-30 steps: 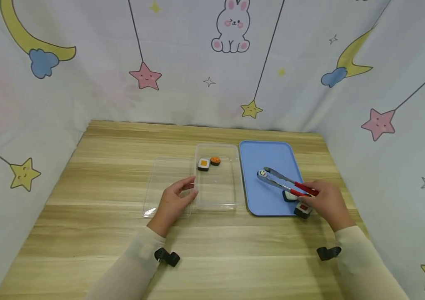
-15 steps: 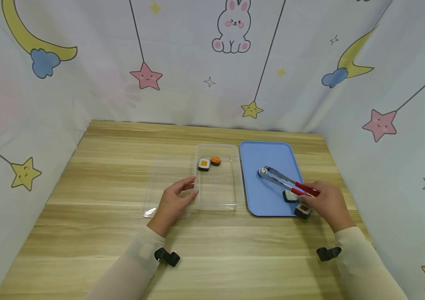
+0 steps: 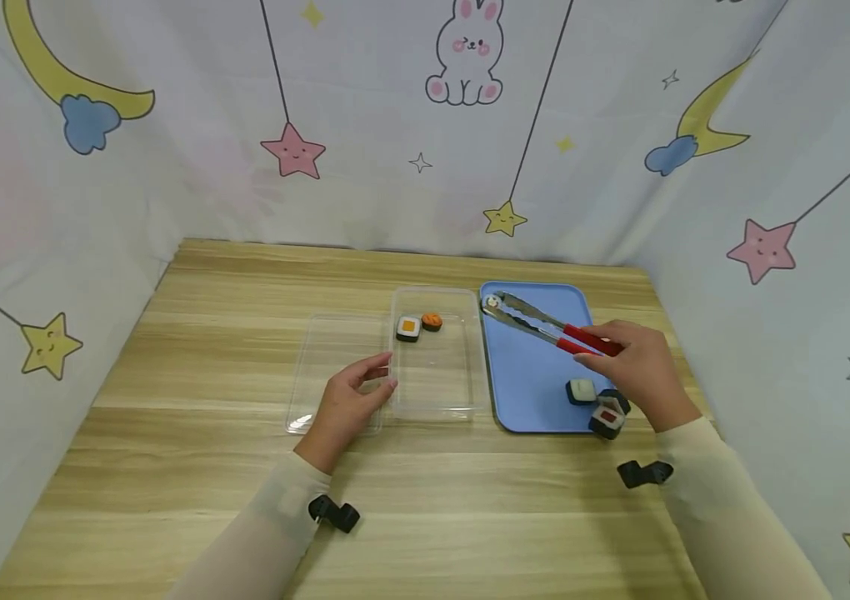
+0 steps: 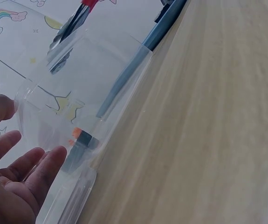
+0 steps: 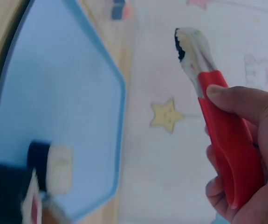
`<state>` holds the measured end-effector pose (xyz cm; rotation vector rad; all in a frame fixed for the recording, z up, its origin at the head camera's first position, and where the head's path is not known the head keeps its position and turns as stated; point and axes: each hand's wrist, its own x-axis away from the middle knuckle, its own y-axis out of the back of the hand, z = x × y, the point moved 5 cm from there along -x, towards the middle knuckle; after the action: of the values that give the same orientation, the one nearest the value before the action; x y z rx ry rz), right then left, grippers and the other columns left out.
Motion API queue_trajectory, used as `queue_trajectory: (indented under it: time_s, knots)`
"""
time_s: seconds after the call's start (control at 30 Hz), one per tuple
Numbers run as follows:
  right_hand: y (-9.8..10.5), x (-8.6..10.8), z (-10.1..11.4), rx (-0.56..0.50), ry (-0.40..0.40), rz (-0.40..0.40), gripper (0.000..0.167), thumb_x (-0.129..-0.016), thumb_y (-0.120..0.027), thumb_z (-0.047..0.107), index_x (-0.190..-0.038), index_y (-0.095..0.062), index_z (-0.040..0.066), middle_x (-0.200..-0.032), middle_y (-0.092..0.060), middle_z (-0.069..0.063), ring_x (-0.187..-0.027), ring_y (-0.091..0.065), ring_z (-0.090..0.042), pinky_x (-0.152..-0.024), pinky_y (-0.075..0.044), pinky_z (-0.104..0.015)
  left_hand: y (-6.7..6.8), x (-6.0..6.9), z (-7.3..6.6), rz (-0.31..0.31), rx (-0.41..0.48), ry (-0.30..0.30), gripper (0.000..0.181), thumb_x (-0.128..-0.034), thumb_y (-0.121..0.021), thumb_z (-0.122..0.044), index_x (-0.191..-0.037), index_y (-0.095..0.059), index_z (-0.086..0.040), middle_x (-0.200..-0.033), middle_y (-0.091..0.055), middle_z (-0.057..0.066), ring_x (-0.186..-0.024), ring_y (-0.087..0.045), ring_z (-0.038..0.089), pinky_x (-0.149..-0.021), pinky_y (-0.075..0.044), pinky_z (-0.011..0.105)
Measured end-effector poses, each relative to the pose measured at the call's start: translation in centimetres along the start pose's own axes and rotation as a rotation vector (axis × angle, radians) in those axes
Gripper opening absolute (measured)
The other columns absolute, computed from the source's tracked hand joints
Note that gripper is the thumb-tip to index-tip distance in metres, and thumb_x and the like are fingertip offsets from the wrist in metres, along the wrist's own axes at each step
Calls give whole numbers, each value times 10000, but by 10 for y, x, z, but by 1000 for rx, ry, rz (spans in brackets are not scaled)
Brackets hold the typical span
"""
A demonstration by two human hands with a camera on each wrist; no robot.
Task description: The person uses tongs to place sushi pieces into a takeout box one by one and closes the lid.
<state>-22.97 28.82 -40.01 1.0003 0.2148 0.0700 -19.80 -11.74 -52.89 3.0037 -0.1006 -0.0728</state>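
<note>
My right hand (image 3: 635, 367) grips the red-handled metal tongs (image 3: 537, 321), also seen from behind in the right wrist view. Between their tips sits a small round sushi roll (image 3: 492, 302), raised near the far left corner of the blue tray (image 3: 537, 367). With fingers loosely bent, my left hand (image 3: 350, 408) stays at the left wall of the clear plastic box (image 3: 432, 412); its fingertips touch or nearly touch that wall. Inside the box lie a square sushi roll (image 3: 408, 329) with an orange centre and an orange-topped sushi piece (image 3: 432, 322).
A white-topped sushi piece (image 3: 581, 392), a red-centred sushi roll (image 3: 607, 421) and another dark piece (image 3: 615, 400) cluster at the tray's near right corner. The flat clear lid (image 3: 320, 358) lies left of the box, partly under my left hand. A printed curtain (image 3: 365, 200) encloses the wooden table.
My right hand has lifted the tongs and the small roll up and leftward, away from the middle of the tray. The pieces at its near right corner are more exposed. The left hand keeps still.
</note>
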Motion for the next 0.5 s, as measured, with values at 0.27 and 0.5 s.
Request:
queue_trajectory:
  time_s: [0.27,0.5]
  knots:
    - [-43,-28,57,1,165,122,377,-836,-894,209,-1187,-799,112,-1066,-752,-66,-942,-663,-281,-724,-585,-415,0,0,0,1,-3,7,475,-948,-767,-127,-1397,-645,-31,-1379,-654,139,-1236,-634,277,-931,-540,243]
    - [-79,-47,86,82,242,235,336,-834,-883,194,-1156,-811,132,-995,-741,21,-884,-671,-230,-728,-556,-370,1,2,-3,-7,-4,1,454,-948,-765,-124,-1386,-663,-60,-1364,-664,117,-1229,-638,278,-935,-549,275]
